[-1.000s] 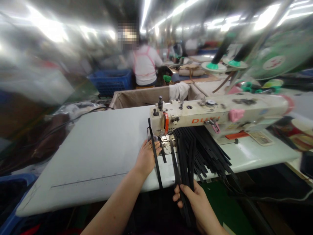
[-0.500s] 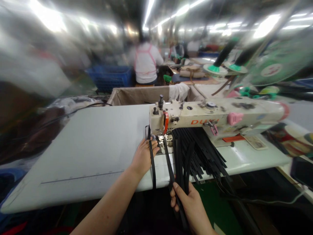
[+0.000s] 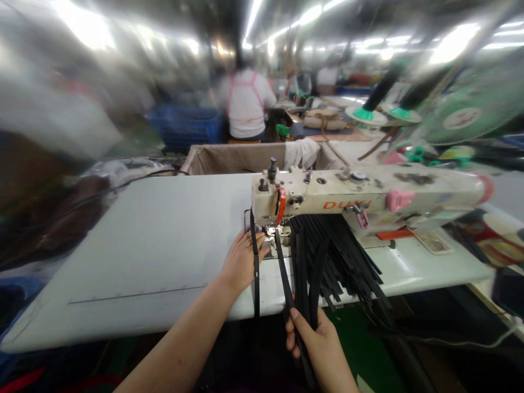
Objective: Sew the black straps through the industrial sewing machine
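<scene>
The left hand (image 3: pixel 242 260) lies flat, fingers spread, on the white worktable (image 3: pixel 155 245) just left of the needle area, pressing a narrow black strap (image 3: pixel 256 273) that runs from under the presser foot down over the table's near edge. The right hand (image 3: pixel 317 341), below that near edge, is closed around a bundle of similar black straps (image 3: pixel 305 278) whose upper ends pass up over the edge and fan out on the machine bed beneath the arm of the cream-coloured industrial sewing machine (image 3: pixel 368 191). Compared with half a second ago, both hands sit almost where they were; the single strap under the left hand hangs a little straighter, and the whole view has shifted slightly. The machine's arm carries orange lettering that seems to read "DU" followed by blurred letters hidden partly by a pink clip (image 3: pixel 398 200). Behind the table's far edge stands a beige fabric-lined bin (image 3: pixel 229 158), and farther back a person in a white top with pink apron straps (image 3: pixel 245 103) faces away.
</scene>
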Tool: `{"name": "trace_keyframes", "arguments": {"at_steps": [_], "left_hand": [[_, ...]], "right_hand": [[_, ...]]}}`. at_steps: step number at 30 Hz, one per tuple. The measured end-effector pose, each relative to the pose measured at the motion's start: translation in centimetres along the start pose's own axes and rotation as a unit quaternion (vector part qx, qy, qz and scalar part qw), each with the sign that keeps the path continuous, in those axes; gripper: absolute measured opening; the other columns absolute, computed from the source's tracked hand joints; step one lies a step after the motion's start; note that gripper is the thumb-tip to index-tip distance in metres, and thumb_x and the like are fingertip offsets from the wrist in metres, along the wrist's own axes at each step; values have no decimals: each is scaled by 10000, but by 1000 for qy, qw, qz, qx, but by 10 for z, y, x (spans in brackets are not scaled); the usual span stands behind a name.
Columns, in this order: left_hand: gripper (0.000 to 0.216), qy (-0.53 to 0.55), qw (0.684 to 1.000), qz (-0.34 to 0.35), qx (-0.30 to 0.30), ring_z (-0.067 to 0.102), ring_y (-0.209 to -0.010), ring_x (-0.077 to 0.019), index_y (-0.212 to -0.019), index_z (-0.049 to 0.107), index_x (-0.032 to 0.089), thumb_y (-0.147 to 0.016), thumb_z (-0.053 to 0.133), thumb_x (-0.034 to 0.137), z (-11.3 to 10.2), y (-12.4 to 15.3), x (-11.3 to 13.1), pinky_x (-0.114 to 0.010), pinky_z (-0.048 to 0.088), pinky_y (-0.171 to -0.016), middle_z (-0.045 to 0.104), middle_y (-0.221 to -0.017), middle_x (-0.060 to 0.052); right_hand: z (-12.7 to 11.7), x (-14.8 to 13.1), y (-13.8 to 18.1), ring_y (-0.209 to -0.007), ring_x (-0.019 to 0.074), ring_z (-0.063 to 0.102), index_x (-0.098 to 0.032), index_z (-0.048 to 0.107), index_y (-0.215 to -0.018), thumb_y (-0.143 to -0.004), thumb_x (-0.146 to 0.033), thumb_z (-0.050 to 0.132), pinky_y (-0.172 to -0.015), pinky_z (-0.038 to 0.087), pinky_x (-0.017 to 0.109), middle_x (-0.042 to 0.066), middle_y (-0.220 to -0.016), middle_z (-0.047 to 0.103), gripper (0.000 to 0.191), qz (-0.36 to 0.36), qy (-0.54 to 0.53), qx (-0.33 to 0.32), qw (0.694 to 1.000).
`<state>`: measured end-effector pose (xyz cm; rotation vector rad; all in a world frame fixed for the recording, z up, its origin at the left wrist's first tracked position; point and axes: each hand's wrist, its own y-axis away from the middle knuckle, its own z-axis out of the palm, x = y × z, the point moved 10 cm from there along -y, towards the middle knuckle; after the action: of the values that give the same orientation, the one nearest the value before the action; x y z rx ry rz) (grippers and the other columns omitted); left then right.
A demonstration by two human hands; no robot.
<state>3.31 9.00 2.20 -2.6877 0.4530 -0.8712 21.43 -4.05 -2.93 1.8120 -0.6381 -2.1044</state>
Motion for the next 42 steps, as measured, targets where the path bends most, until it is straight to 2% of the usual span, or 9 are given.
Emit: {"name": "trace_keyframes", "arguments": {"at_steps": [6, 9, 12, 15, 18, 22, 31, 38, 42], "left_hand": [[264, 53, 998, -19, 39, 572, -1328, -276, -1173, 695, 226, -978, 522, 186, -1, -10, -23, -525, 418, -1189, 700, -1286, -90], [317, 65, 996, -47, 49, 535, -1362, -308, -1174, 690, 218, -905, 554, 121, -1, -32, -45, -545, 407, -1188, 676, -1307, -109], [276, 86, 994, -61, 22, 569, -1316, -337, -1101, 725, 180, -862, 604, 112, 5, -60, -57, -529, 425, -1170, 686, -1278, -132], [300, 100, 992, -72, 10, 589, -1283, -373, -1144, 726, 147, -861, 629, 137, 5, -82, -60, -538, 439, -1140, 692, -1286, -147], [353, 110, 992, -63, 11, 631, -1218, -378, -1165, 721, 184, -814, 701, 174, 3, -95, -55, -514, 484, -1097, 707, -1274, -127], [311, 116, 991, -60, 15, 654, -1166, -363, -1106, 738, 216, -798, 703, 188, 1, -97, -53, -499, 509, -1073, 730, -1231, -103], [203, 152, 982, -108, 31, 675, -1088, -336, -985, 762, 162, -809, 660, 157, 3, -91, -59, -462, 533, -1025, 762, -1110, -93], [164, 122, 983, -131, 48, 668, -1097, -363, -910, 754, 188, -774, 676, 139, 3, -89, -67, -473, 553, -967, 766, -1096, -98], [105, 130, 981, -132, 60, 704, -986, -335, -855, 740, 172, -805, 648, 167, 1, -87, -69, -424, 586, -852, 773, -997, -103]], "right_hand": [[3, 4, 2, -392, 124, 568, -159, 638, -1074, -650, -658, 846, -365, 412, 223, -34, -570, 655, 686, 7, -13, -31, 999], [6, 5, 5, -390, 120, 564, -152, 621, -1096, -652, -672, 837, -365, 403, 221, -34, -574, 657, 718, 14, -7, -46, 999], [9, 5, 6, -391, 114, 555, -154, 600, -1104, -665, -686, 820, -365, 393, 217, -35, -584, 659, 724, 12, 1, -51, 999], [12, 4, 3, -408, 113, 558, -158, 594, -1079, -684, -687, 806, -370, 401, 216, -34, -600, 659, 694, 0, 5, -42, 999], [16, 6, 0, -421, 112, 561, -158, 594, -1072, -711, -676, 791, -377, 410, 215, -34, -612, 658, 661, -9, 4, -38, 999], [19, 8, -2, -420, 118, 567, -157, 579, -1088, -720, -674, 783, -370, 412, 217, -35, -614, 658, 667, -17, 2, -28, 999], [18, 8, -6, -414, 126, 576, -178, 580, -1017, -713, -685, 778, -358, 410, 218, -28, -602, 661, 623, -32, 16, -10, 999], [18, 9, -8, -415, 132, 579, -185, 580, -991, -709, -686, 778, -362, 417, 226, -22, -595, 666, 608, -37, 13, -5, 999], [20, 5, -9, -418, 127, 576, -178, 588, -991, -700, -685, 781, -359, 408, 224, -20, -609, 667, 617, -40, 13, -7, 999]]}}
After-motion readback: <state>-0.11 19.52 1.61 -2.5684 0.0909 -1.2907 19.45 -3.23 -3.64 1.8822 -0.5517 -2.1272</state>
